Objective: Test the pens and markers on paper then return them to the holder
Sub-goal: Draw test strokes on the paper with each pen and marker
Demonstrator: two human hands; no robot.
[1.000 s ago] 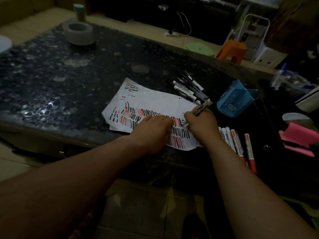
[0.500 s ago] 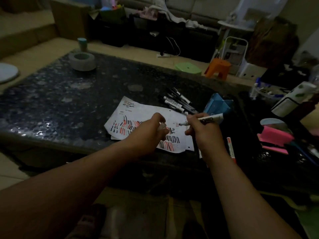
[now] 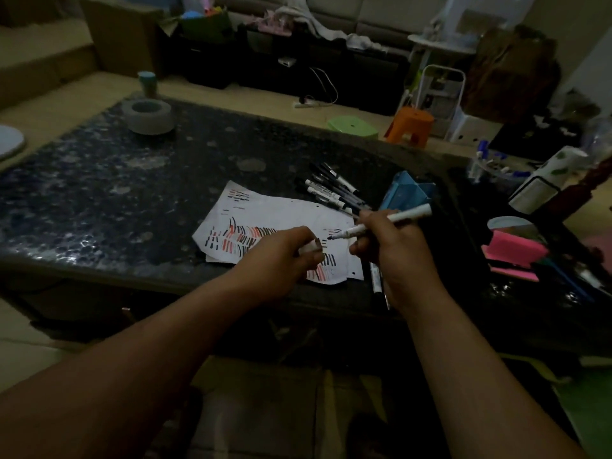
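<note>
The marker (image 3: 384, 222) has come up off the paper (image 3: 281, 215) since a moment ago, and the left hand (image 3: 281, 260) has lifted too. The right hand (image 3: 394, 260) grips the marker in curled fingers. The marker lies sideways, with its black tip pointing left at the left hand, which pinches what looks like a small white cap (image 3: 307, 249). Tip and cap are near but apart. The blue holder (image 3: 409, 193) sits just behind the right hand, beside a pile of pens (image 3: 331, 190).
</note>
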